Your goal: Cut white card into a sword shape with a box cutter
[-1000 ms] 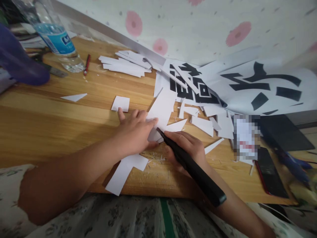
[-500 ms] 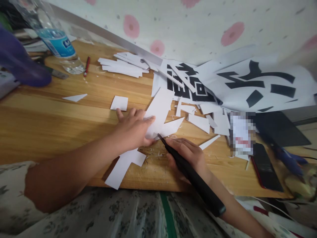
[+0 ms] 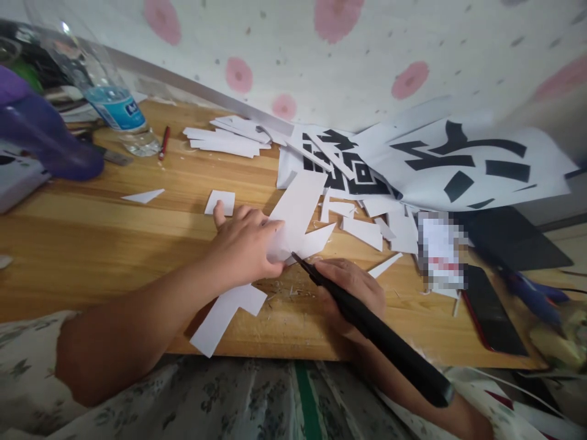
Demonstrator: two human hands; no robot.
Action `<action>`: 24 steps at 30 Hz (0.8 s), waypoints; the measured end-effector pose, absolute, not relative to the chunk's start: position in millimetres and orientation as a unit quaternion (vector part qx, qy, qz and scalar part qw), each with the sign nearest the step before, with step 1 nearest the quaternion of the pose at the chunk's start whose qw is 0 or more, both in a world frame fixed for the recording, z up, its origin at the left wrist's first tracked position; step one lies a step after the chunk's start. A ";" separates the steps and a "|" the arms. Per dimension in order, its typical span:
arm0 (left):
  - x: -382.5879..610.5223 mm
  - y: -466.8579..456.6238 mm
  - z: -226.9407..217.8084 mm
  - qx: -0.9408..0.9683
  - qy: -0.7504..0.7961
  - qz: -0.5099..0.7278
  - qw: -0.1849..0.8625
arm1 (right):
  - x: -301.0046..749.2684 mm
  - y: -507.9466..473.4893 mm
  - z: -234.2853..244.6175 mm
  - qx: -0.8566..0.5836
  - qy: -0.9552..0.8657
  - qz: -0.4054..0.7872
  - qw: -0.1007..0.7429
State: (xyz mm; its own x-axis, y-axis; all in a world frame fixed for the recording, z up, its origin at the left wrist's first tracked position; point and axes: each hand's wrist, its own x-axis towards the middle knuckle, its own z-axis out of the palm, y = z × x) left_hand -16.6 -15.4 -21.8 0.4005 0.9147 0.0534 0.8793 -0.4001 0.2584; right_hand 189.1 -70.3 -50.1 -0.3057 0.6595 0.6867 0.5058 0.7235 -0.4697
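My left hand [image 3: 243, 244] lies spread on a white foam-board cut-out [image 3: 300, 198], pressing it against the tabletop. Part of the cut-out is hidden under that hand, and an arm of it shows below the wrist. One left finger rests at a small white square [image 3: 224, 200]. My right hand [image 3: 353, 290] is wrapped round a black utility knife [image 3: 389, 339], its handle slanting back toward me. The blade tip meets the board just right of my left thumb.
Offcuts [image 3: 362, 233] and shavings lie on the wooden table [image 3: 160, 244]. Behind are stacked white strips [image 3: 224, 143] and sheets with black characters [image 3: 458, 153]. A water bottle [image 3: 121, 116], red pen [image 3: 164, 143] and purple object [image 3: 59, 134] stand left; a phone [image 3: 493, 311] and blue glue gun [image 3: 532, 290] lie right.
The knife handle has swung lower and to the right, while its tip stays at nearly the same place on the board. My left hand holds its place. The camera view has shifted slightly.
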 end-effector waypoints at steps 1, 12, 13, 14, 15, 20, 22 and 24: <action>-16.9 -15.3 -21.5 0.829 0.540 0.106 0.097 | 189.3 -71.3 -48.1 -0.346 -0.813 0.072 0.463; -16.2 -24.5 -5.1 0.813 0.529 0.201 0.140 | 198.3 -88.3 -25.5 -0.320 -0.837 0.031 0.444; -16.5 -24.8 -4.5 0.814 0.525 0.199 0.147 | 198.6 -89.0 -23.6 -0.310 -0.841 0.027 0.443; -16.7 -24.9 -4.2 0.817 0.519 0.199 0.155 | 198.7 -90.0 -21.7 -0.308 -0.844 0.025 0.439; -17.1 -24.9 -4.3 0.820 0.511 0.200 0.161 | 198.3 -91.2 -19.9 -0.313 -0.845 0.022 0.433; -20.2 -22.2 -7.4 0.829 0.486 0.213 0.175 | 193.2 -96.1 -16.0 -0.314 -0.836 -0.021 0.449; -22.4 -20.5 -8.4 0.835 0.467 0.222 0.190 | 191.2 -96.6 -13.8 -0.305 -0.827 -0.035 0.471; -24.4 -19.2 -8.4 0.840 0.447 0.224 0.210 | 190.1 -97.5 -8.5 -0.297 -0.841 -0.018 0.453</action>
State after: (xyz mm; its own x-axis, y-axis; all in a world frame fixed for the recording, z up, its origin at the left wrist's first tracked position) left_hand -24.4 -19.2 -8.4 0.4996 0.8454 0.1888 0.6575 -0.5120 0.5528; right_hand 190.1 -97.5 -8.5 -0.4138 0.4835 0.7714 0.5152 0.8229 -0.2395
